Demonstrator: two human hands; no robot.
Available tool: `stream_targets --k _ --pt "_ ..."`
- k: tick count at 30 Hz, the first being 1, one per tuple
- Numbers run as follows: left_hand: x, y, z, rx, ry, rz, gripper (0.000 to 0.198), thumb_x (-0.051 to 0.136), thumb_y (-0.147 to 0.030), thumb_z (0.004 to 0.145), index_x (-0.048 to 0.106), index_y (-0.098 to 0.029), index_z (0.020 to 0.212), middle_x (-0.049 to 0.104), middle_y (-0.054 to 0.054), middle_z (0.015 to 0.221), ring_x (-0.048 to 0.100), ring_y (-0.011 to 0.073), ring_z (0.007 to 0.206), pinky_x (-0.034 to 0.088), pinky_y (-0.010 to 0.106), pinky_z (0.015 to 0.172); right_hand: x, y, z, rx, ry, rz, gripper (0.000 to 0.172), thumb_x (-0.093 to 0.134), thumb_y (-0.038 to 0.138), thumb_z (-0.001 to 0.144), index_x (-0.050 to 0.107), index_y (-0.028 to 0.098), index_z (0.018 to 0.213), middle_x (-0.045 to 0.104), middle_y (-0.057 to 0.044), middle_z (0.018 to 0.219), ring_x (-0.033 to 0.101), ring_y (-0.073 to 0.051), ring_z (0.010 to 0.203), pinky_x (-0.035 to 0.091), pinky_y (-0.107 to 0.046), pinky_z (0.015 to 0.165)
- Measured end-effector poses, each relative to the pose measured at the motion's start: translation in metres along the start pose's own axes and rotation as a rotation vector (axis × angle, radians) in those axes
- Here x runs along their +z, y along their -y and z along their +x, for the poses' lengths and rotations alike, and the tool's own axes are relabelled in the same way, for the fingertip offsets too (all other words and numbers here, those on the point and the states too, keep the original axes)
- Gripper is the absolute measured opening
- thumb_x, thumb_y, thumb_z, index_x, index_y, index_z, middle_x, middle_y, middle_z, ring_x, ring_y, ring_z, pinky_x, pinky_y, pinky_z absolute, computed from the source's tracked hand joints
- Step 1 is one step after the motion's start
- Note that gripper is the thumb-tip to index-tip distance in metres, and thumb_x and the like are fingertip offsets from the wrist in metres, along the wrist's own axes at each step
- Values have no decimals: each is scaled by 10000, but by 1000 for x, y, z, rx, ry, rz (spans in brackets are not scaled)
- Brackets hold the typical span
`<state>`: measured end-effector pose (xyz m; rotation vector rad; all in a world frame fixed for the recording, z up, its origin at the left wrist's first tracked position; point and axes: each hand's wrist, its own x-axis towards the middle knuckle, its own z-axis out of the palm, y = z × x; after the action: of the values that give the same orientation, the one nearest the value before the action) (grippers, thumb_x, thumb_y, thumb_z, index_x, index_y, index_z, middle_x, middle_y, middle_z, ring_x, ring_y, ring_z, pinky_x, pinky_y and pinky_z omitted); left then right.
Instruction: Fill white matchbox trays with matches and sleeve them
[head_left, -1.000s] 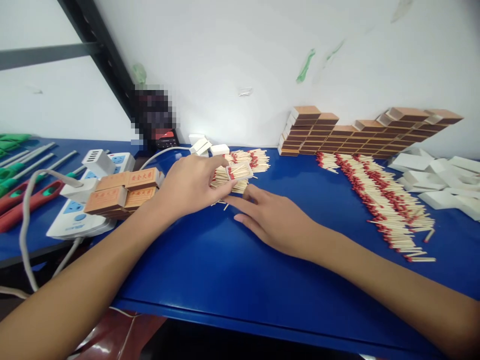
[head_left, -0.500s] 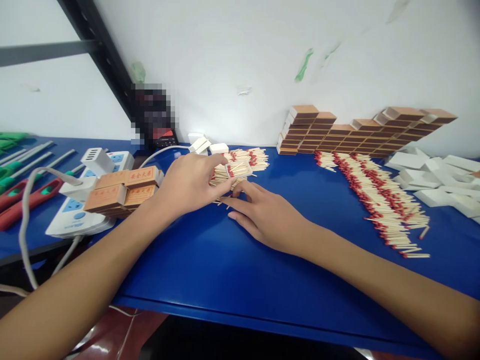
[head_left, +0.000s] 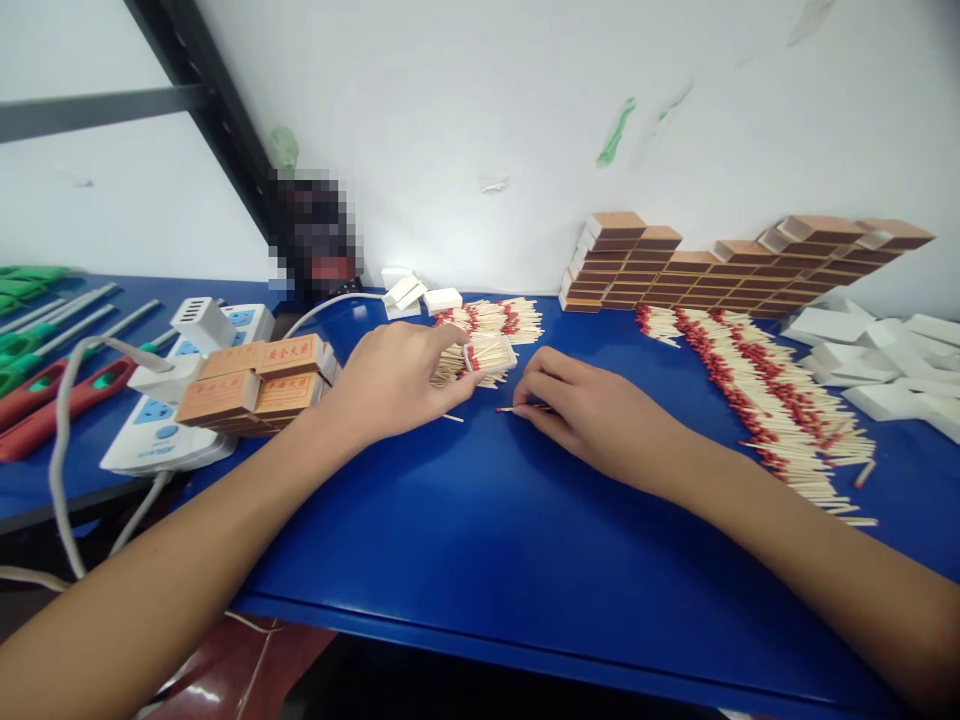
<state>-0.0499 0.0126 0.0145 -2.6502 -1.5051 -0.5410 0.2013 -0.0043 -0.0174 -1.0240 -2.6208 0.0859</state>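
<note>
Between thumb and fingers, my left hand [head_left: 397,385] grips a small white matchbox tray [head_left: 491,354] with red-headed matches in it. The tray is held above the near edge of a pile of loose matches [head_left: 495,318]. To its right, my right hand [head_left: 581,410] is closed in a pinch on a match [head_left: 506,409], low over the blue table. Only the red head and a bit of the stick show past the fingertips. One loose match [head_left: 451,417] lies on the table under my left hand.
Stacked matchboxes [head_left: 690,270] stand against the wall at right, with long rows of matches [head_left: 772,400] before them. White trays [head_left: 877,350] are heaped at far right. More matchboxes [head_left: 255,385] sit beside a power strip [head_left: 142,430] and cable at left.
My right hand has moved right, away from the tray and my left hand, and a match now shows in its pinch. My left hand still holds the tray, slightly lower.
</note>
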Motion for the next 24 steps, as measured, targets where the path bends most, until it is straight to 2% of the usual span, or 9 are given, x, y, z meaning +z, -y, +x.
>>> stream_targets --k 9,14,17,20,22,24 --pt "0 -7 -2 32 50 -11 334 633 -484 931 722 -163 927 623 9 655 486 139 533 264 302 560 -15 -25 -4 114 -75 68 108 535 248 1025 635 208 1019 669 -63 995 617 -180 768 455 -307 672" --pt "0 -8 -2 42 42 -23 327 627 -479 938 726 -167 938 617 3 636 495 144 531 261 301 564 -18 -22 -5 94 -81 90 328 464 236 1043 651 220 1312 692 -87 1054 642 -202 826 471 -334 721" --pt "1 -7 -2 36 44 -32 321 628 -477 934 725 -172 922 622 8 639 504 147 535 262 301 568 -23 -16 -3 131 -112 185 279 505 285 1034 749 233 1160 709 -68 962 629 -183 763 463 -323 680" --pt "2 -6 -2 29 40 -40 323 627 -486 935 715 -177 902 627 13 649 516 151 549 268 300 572 -30 -13 0 292 -120 374 237 624 409 986 789 239 977 734 -32 818 612 -163 667 459 -312 625" --pt "1 -5 -2 30 38 -40 323 626 -488 935 706 -178 890 627 13 650 515 150 548 270 301 569 -32 -13 2 379 -64 532 265 693 483 932 795 239 936 752 -24 780 639 -169 667 480 -312 629" --pt "1 -5 -2 35 45 -33 324 626 -489 935 698 -178 879 630 13 650 514 149 543 274 302 563 -33 -15 3 399 24 641 293 722 518 899 800 236 905 776 -32 808 678 -185 713 506 -321 664"
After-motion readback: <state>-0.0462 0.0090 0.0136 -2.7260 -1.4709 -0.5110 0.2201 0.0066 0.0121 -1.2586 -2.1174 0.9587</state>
